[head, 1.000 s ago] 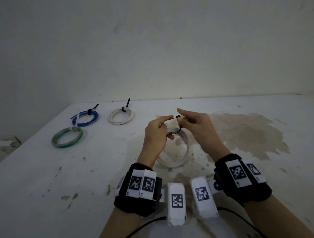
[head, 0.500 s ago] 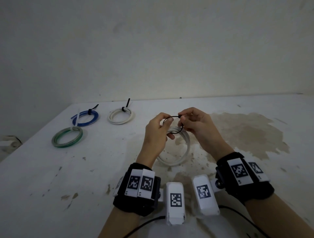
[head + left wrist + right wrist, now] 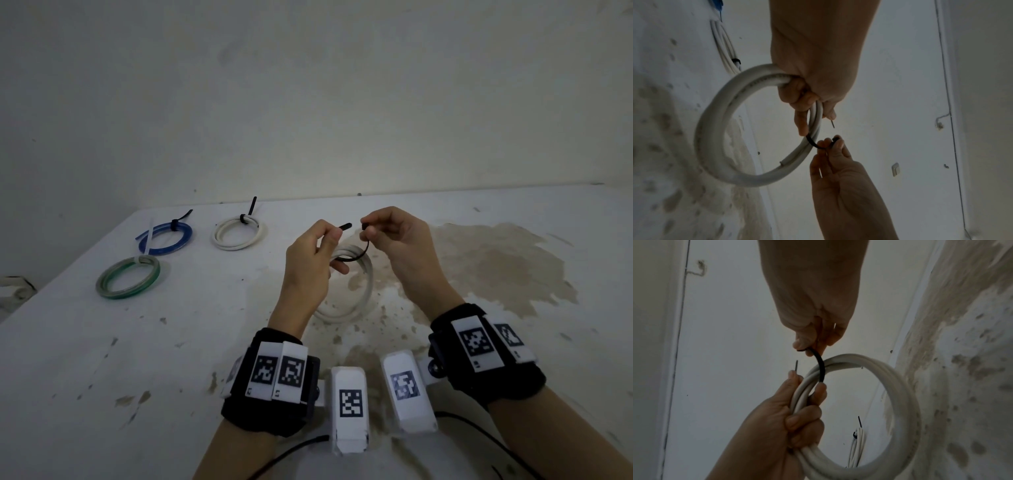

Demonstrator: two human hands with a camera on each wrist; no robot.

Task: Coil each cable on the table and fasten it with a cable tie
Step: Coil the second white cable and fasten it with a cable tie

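Observation:
My left hand [image 3: 334, 236] grips the white cable coil [image 3: 361, 294] in its curled fingers and pinches the tail of a black cable tie [image 3: 354, 257] between thumb and forefinger. The coil [image 3: 715, 129] hangs below this hand, above the table. The tie [image 3: 821, 366] runs under the bundled strands of the coil [image 3: 900, 394]. My right hand [image 3: 368, 233] pinches the tie's head end. The tail tip and the head stand a small gap apart, not joined. The same pinch shows in the left wrist view, on the tie [image 3: 815, 143].
Three tied coils lie at the far left of the table [image 3: 102, 359]: a blue one [image 3: 168, 234], a white one [image 3: 239, 233] and a green one [image 3: 128, 277]. A brown stain [image 3: 496, 267] marks the table to the right. The wall stands close behind.
Half a second ago the tie's two ends met in a closed loop above the coil. Now they have come apart, with a gap between tail tip and head.

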